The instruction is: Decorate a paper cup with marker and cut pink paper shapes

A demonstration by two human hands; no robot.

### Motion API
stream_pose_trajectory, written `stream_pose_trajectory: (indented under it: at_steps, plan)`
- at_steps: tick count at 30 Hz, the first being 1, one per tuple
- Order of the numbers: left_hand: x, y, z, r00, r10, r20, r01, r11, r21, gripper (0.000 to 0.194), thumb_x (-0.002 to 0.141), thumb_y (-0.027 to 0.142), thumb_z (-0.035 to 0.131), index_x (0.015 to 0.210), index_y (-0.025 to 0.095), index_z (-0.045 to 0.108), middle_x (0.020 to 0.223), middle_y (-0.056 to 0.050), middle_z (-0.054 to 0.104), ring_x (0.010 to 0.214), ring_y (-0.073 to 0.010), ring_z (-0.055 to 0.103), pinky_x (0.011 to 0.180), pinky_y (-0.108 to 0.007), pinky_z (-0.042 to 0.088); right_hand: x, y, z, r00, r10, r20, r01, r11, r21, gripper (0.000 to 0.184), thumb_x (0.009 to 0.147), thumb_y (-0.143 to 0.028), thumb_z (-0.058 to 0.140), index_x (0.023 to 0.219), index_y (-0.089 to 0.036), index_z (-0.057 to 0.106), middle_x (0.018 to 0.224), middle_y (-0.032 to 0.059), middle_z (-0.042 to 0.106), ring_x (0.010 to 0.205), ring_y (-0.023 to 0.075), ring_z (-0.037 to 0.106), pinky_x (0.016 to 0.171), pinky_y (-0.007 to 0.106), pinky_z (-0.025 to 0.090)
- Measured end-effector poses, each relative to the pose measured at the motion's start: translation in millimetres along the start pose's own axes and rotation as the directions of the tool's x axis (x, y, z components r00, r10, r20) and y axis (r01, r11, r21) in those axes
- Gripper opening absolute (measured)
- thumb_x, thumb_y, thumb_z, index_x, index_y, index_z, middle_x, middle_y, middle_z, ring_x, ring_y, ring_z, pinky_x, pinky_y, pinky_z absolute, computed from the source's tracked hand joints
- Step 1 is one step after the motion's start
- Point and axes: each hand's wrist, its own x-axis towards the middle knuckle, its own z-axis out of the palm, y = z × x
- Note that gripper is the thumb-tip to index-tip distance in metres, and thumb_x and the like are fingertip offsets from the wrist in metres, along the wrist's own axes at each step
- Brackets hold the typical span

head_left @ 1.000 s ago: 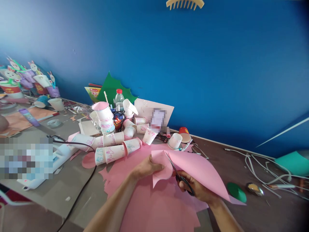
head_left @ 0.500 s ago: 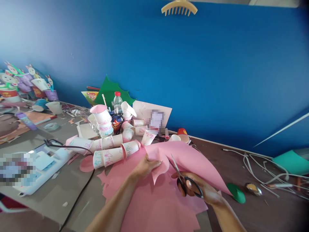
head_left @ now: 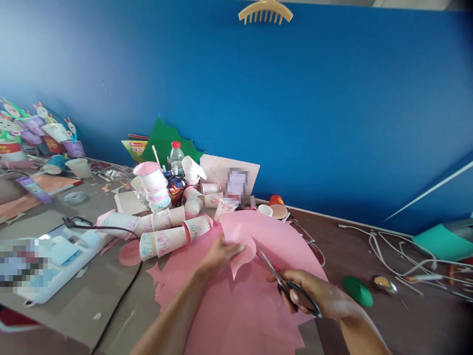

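A large sheet of pink paper with ragged edges lies over the table in front of me. My left hand pinches a curled, partly cut flap of it between thumb and fingers. In my right hand is a pair of scissors with black handles, fingers through the loops. The blades point up and left, their tips beside the flap at the cut edge. They look nearly closed. Decorated paper cups lie on their sides just beyond the sheet, left of the flap.
A white tray-like case and a black cable sit at left. Stacked cups and a red-capped bottle stand behind. White cords, a green paper cone and a small tin lie right. A blue wall rises behind.
My right hand has drawn the scissors slightly right and down, and their blades have come closer together. The pink sheet's right part has shifted left, away from the green cone. My left hand keeps its pinch.
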Motion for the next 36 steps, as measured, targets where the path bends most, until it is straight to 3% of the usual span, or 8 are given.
stream_pose_trajectory:
  at_steps: [5, 10, 13, 16, 22, 25, 31, 36]
  plan:
    - [1, -6, -4.2, 0.998, 0.048, 0.033, -0.049, 0.999, 0.020, 0.031, 0.074, 0.041, 0.068, 0.090, 0.014, 0.065, 0.076, -0.003, 0.063, 0.069, -0.0172, 0.057, 0.067, -0.031, 0.043, -27, 2, -21, 0.986, -0.106, -0.125, 0.125, 0.981, 0.151, 0.075, 0.064, -0.071, 0.067, 0.116, -0.016, 0.062, 0.065, 0.0033, 0.058, 0.055, 0.0154, 0.046, 0.054, 0.030, 0.035]
    - [1, -5, -1.8, 0.995, -0.013, 0.095, 0.019, 0.998, -0.064, 0.029, 0.068, 0.035, 0.072, 0.091, 0.017, 0.069, 0.083, -0.005, 0.068, 0.077, -0.0200, 0.060, 0.070, -0.030, 0.044, -26, -4, -28, 0.720, -0.271, -0.639, 0.407, 0.911, 0.072, 0.055, 0.075, -0.063, 0.063, 0.111, -0.021, 0.062, 0.071, 0.0048, 0.057, 0.063, 0.0186, 0.047, 0.056, 0.031, 0.038]
    - [0, -2, 0.1, 0.987, -0.058, 0.147, 0.074, 0.991, -0.111, 0.030, 0.067, 0.035, 0.072, 0.093, 0.018, 0.069, 0.088, -0.006, 0.069, 0.079, -0.0210, 0.061, 0.071, -0.030, 0.045, -9, -13, -18, 0.644, -0.292, -0.707, 0.368, 0.929, -0.049, 0.049, 0.079, -0.056, 0.063, 0.112, -0.021, 0.058, 0.077, 0.0052, 0.060, 0.066, 0.0183, 0.050, 0.061, 0.032, 0.042]
    - [-3, -1, 1.0, 0.981, -0.087, 0.174, 0.114, 0.981, -0.156, 0.031, 0.066, 0.033, 0.074, 0.090, 0.015, 0.070, 0.084, -0.006, 0.068, 0.075, -0.0200, 0.061, 0.068, -0.029, 0.045, 14, -19, -6, 0.647, -0.344, -0.681, 0.252, 0.939, -0.234, 0.040, 0.082, -0.046, 0.062, 0.113, -0.022, 0.055, 0.091, 0.0075, 0.064, 0.084, 0.0227, 0.056, 0.074, 0.034, 0.046]
    - [-6, -2, 0.4, 0.966, -0.148, 0.212, 0.177, 0.977, -0.122, 0.028, 0.063, 0.029, 0.075, 0.086, 0.014, 0.069, 0.077, -0.004, 0.068, 0.076, -0.0211, 0.060, 0.072, -0.030, 0.044, 46, -18, -12, 0.461, -0.564, -0.685, 0.057, 0.789, -0.611, 0.035, 0.080, -0.032, 0.063, 0.113, -0.021, 0.057, 0.111, 0.0122, 0.061, 0.108, 0.0293, 0.052, 0.096, 0.044, 0.040]
    - [-8, 0, -0.1, 0.956, -0.193, 0.223, 0.207, 0.978, -0.041, 0.029, 0.062, 0.030, 0.075, 0.087, 0.015, 0.069, 0.077, -0.003, 0.068, 0.077, -0.0209, 0.060, 0.070, -0.029, 0.043, 52, -13, -22, 0.511, -0.508, -0.694, 0.047, 0.822, -0.567, 0.044, 0.079, -0.037, 0.065, 0.117, -0.018, 0.057, 0.111, 0.0141, 0.062, 0.109, 0.0309, 0.053, 0.096, 0.046, 0.041]
    - [-10, 0, -0.3, 0.891, -0.185, 0.415, 0.201, 0.979, 0.003, 0.019, 0.067, 0.031, 0.072, 0.080, 0.017, 0.071, 0.079, -0.003, 0.070, 0.077, -0.0207, 0.061, 0.076, -0.031, 0.044, 51, -3, -25, 0.809, -0.245, -0.535, 0.116, 0.957, -0.264, 0.045, 0.075, -0.045, 0.069, 0.111, -0.017, 0.065, 0.104, 0.0094, 0.067, 0.102, 0.0284, 0.061, 0.092, 0.041, 0.046]
    - [-8, -5, -0.6, 0.898, -0.162, 0.410, 0.211, 0.975, -0.077, 0.029, 0.069, 0.030, 0.073, 0.093, 0.015, 0.070, 0.083, -0.006, 0.071, 0.080, -0.0232, 0.065, 0.074, -0.031, 0.046, 49, 7, -28, 0.824, -0.193, -0.533, 0.126, 0.979, -0.161, 0.044, 0.072, -0.039, 0.074, 0.108, -0.016, 0.066, 0.084, 0.0043, 0.068, 0.080, 0.0217, 0.064, 0.071, 0.031, 0.051]
